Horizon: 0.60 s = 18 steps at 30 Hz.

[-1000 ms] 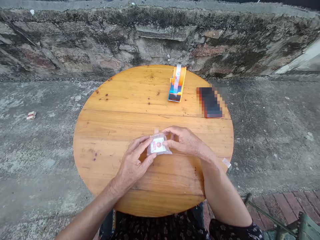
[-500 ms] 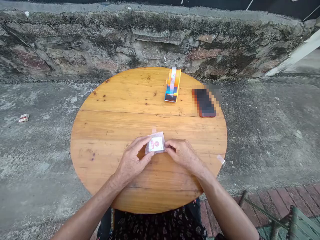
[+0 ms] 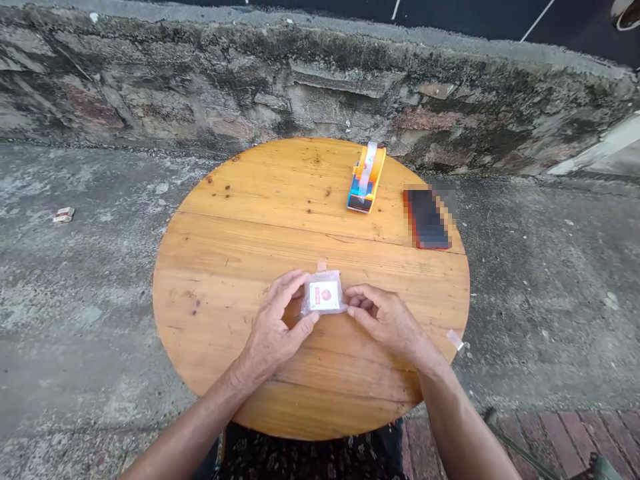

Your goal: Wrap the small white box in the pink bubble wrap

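On the wooden table lies a small package, a white box or card with red print inside clear, crinkled plastic wrap. My left hand grips its left side, fingers at the upper left corner and thumb at the lower edge. At the right side my right hand pinches the loose edge of the wrap between thumb and forefinger, its other fingers curled. Just beyond the package a short strip of clear tape shows; whether it is stuck to the wrap I cannot tell.
Farther back on the round table stands a yellow and blue tape dispenser. A phone-like dark object, pixelated, lies right of it. Another tape strip hangs at the right edge. A stone wall runs behind the table.
The whole view has shifted, so the table and things on it appear a little farther right and lower. Both hands stay at the package, with little change in their hold.
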### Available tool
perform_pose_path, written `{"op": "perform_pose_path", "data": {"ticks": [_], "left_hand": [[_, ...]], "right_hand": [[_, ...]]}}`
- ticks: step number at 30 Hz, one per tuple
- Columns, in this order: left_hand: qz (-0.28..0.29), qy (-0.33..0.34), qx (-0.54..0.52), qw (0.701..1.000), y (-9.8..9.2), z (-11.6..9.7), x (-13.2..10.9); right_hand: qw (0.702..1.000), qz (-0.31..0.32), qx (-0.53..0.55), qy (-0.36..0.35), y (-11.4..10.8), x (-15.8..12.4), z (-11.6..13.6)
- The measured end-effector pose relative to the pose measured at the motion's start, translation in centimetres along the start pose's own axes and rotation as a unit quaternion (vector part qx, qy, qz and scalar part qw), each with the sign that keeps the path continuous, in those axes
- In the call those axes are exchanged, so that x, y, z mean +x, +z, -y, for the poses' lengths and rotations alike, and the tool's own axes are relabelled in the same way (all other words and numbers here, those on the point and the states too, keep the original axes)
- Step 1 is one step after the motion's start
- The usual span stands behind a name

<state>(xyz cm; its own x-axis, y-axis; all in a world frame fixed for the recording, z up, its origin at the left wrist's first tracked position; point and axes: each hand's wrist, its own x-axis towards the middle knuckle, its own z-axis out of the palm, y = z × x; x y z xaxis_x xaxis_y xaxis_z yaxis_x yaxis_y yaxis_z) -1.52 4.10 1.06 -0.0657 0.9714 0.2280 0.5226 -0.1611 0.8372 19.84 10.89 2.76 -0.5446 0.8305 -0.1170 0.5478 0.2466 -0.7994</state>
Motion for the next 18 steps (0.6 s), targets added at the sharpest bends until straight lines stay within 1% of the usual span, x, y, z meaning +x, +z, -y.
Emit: {"op": "perform_pose_path", "data": {"ticks": [4, 8, 11, 12, 14, 16, 18], "left_hand": [[0.006, 0.002, -0.022, 1.0, 0.4, 0.1, -0.1], [0.003, -0.001, -0.039, 0.999, 0.6, 0.2, -0.2], [0.004, -0.009, -0.049, 0.999, 0.6, 0.3, -0.2], [0.004, -0.012, -0.053, 0.999, 0.6, 0.3, -0.1], [0.008, -0.016, -0.06, 0.998, 0.5, 0.3, 0.0], [0.016, -0.015, -0.065, 0.998, 0.3, 0.3, 0.2], [0.028, -0.013, -0.068, 0.997, 0.0, 0.3, 0.6]], "right_hand": [[0.999, 0.01, -0.019, -0.024, 0.6, 0.6, 0.1], [1.0, 0.013, -0.009, -0.027, 0.8, 0.7, 0.0], [0.999, 0.031, 0.015, -0.031, -0.1, 0.9, -0.1], [0.999, 0.026, 0.029, -0.03, -0.6, 1.2, -0.2], [0.999, -0.003, 0.05, -0.014, -1.6, 2.1, -0.2], [0.998, -0.037, 0.044, 0.016, -2.6, 3.6, -0.2], [0.998, -0.036, 0.029, 0.033, -3.0, 5.3, -0.1]]}}
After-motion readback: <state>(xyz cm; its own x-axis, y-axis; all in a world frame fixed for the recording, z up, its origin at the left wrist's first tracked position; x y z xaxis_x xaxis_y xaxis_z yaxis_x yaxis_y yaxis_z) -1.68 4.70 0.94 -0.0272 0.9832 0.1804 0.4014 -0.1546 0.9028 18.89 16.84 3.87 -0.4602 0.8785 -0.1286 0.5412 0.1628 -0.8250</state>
